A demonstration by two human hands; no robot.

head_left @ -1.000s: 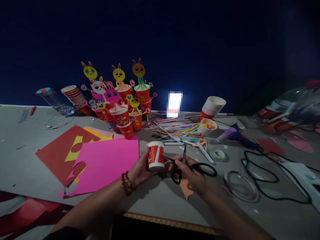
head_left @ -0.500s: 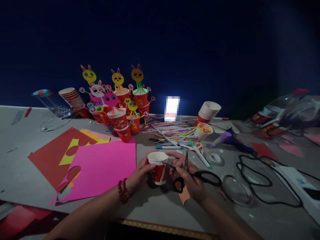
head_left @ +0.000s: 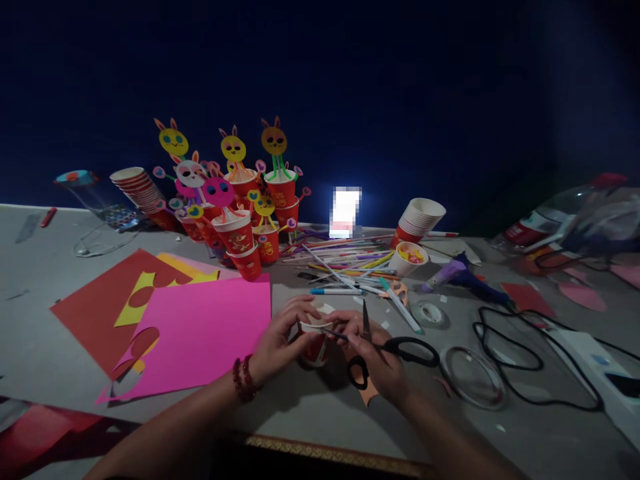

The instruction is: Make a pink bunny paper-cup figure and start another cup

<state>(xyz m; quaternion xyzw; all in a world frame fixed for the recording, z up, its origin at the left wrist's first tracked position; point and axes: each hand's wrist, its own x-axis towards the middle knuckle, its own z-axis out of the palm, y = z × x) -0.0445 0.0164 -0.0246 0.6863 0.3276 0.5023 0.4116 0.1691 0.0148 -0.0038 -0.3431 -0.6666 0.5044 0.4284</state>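
Observation:
A red and white paper cup (head_left: pixel 316 352) stands upright at the table's front middle. Across its rim lie the fingers of my left hand (head_left: pixel 286 339), with the thumb on the near side; this hand grips the cup. My right hand (head_left: pixel 374 357) is closed round black-handled scissors (head_left: pixel 411 351). Their blades are spread, one pointing up and the other reaching to the cup's wall just below the rim. Fingertips of the right hand also touch the cup's right side. Under the right hand lies an orange paper scrap (head_left: pixel 369 395). The cup's inside is mostly hidden.
At left lie pink paper (head_left: pixel 210 333) and red paper (head_left: pixel 90 300). Behind stand decorated cups with rabbit faces (head_left: pixel 233 233), a cup stack (head_left: pixel 420 220), markers (head_left: pixel 336 291) and a lit phone (head_left: pixel 345 210). Tape (head_left: pixel 428 315), a glue gun (head_left: pixel 465 280) and a black cord (head_left: pixel 530 403) lie right.
My left hand has shifted from the cup's side up over its rim, fingers now across the opening. The cup seems slightly tilted less visible; the scissors stay in my right hand.

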